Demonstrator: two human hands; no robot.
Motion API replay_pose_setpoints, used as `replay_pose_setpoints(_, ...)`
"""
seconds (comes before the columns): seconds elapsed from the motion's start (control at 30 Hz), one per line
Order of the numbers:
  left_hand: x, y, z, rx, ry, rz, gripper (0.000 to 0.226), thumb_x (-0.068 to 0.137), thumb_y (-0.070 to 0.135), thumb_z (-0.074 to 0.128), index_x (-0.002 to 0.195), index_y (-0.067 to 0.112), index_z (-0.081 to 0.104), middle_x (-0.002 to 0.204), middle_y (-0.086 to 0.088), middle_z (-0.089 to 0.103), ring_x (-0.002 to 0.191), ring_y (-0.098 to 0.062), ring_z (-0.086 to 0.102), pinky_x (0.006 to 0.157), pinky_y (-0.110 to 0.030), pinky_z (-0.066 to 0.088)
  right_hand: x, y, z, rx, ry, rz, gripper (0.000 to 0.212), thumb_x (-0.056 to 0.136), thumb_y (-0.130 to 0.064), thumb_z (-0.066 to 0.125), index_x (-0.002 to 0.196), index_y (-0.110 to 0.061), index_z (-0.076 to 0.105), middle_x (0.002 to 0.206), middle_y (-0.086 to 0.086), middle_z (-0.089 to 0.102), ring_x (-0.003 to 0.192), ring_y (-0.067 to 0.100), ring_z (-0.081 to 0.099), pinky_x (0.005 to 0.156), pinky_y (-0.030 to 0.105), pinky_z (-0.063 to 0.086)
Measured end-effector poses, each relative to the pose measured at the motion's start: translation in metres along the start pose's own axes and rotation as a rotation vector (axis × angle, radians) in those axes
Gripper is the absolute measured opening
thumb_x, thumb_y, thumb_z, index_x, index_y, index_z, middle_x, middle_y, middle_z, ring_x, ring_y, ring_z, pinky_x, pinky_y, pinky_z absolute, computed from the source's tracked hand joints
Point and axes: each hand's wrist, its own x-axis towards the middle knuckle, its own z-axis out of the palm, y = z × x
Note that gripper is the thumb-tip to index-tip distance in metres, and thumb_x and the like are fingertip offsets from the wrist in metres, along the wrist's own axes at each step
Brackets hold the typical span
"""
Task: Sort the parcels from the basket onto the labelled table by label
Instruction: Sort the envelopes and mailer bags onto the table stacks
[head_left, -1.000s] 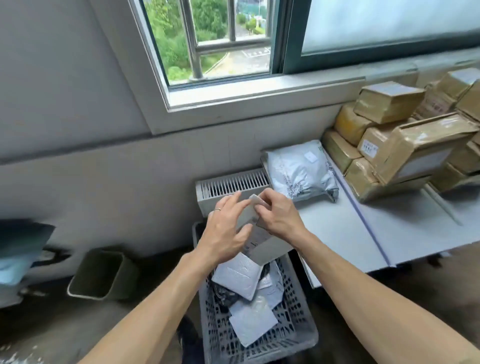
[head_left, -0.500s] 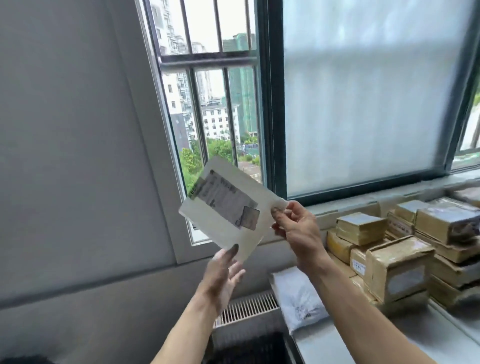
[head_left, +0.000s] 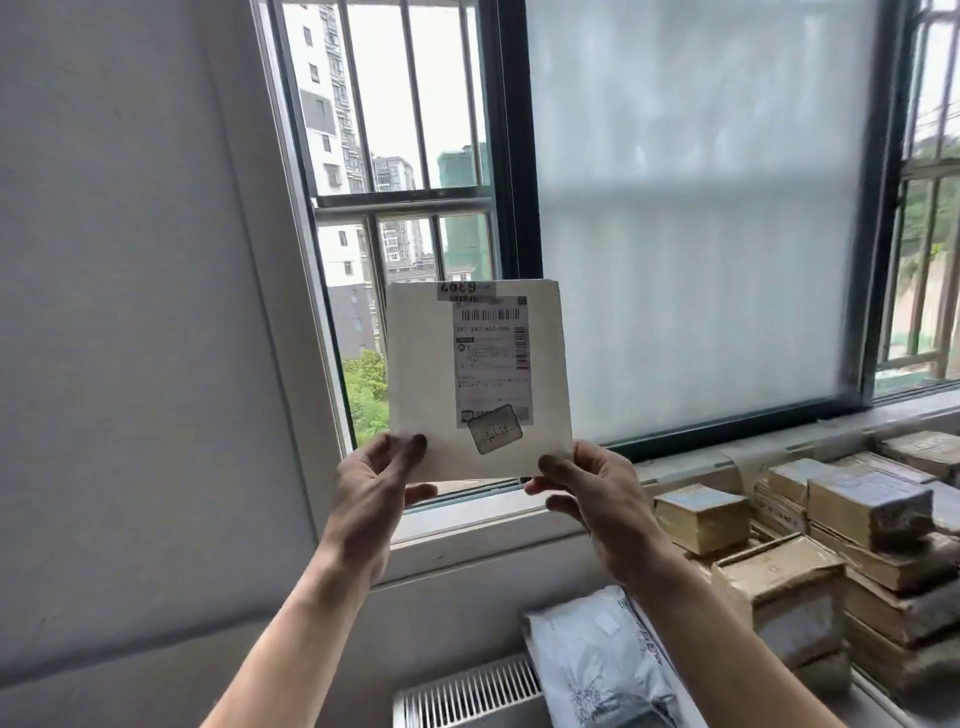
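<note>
A flat white envelope parcel (head_left: 423, 384) is held upright in front of the window, its printed shipping label (head_left: 492, 361) facing me. My left hand (head_left: 371, 491) pinches its lower left corner. My right hand (head_left: 592, 491) pinches its lower right corner. A grey plastic mailer bag (head_left: 597, 660) lies on the table at the lower right. The basket is out of view.
Several brown taped cardboard boxes (head_left: 779, 571) are stacked on the table (head_left: 883, 701) under the windowsill at the right. A white radiator grille (head_left: 467, 693) sits low in the middle. A grey wall fills the left side.
The view has lifted from the basket to the window. The envelope went from tilted to upright and square to me, and my left hand moved from its bottom edge to pinching its lower left corner.
</note>
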Motion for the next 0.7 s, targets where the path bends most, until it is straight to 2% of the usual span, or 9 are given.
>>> replay_pose_setpoints(0.23,0.001,0.001,0.006,0.008,0.022,-0.004,0.010,0.100,0.012,0.063,0.106,0.012,0.071,0.094,0.006,0.077,0.082,-0.003,0.071,0.061,-0.022,0.057,0.009,-0.005,-0.005,0.029,-0.006,-0.006,0.005,0.095,-0.009,0.068,0.095,-0.004,0.067,0.085,0.022,0.075,0.074,0.021,0.071,0.072,0.033,0.046)
replay_pose_setpoints(0.47,0.006,-0.007,0.012,0.024,0.009,-0.005,0.014,0.099,0.013,0.065,0.110,0.008,0.071,0.097,0.001,0.077,0.085,-0.008,0.072,0.061,-0.022,0.056,0.011,-0.003,-0.011,0.040,0.031,-0.042,0.007,0.095,-0.005,0.066,0.093,0.001,0.069,0.083,0.023,0.072,0.068,0.020,0.068,0.070,0.031,0.046)
replay_pose_setpoints(0.63,0.006,-0.012,0.019,0.028,-0.008,-0.021,0.012,0.097,0.014,0.067,0.106,0.007,0.071,0.093,0.000,0.077,0.086,-0.014,0.071,0.059,-0.026,0.057,0.004,-0.003,-0.018,-0.001,0.020,-0.092,0.016,0.095,-0.019,0.069,0.097,-0.004,0.064,0.080,0.007,0.072,0.074,0.015,0.070,0.063,0.024,0.052)
replay_pose_setpoints(0.7,0.004,-0.012,0.023,0.045,0.006,-0.019,0.013,0.096,0.015,0.068,0.103,0.005,0.071,0.091,-0.003,0.075,0.085,-0.017,0.068,0.059,-0.026,0.057,0.001,-0.002,-0.021,0.031,0.017,-0.076,0.014,0.096,-0.019,0.068,0.097,-0.006,0.063,0.077,0.004,0.071,0.072,0.015,0.069,0.061,0.023,0.051)
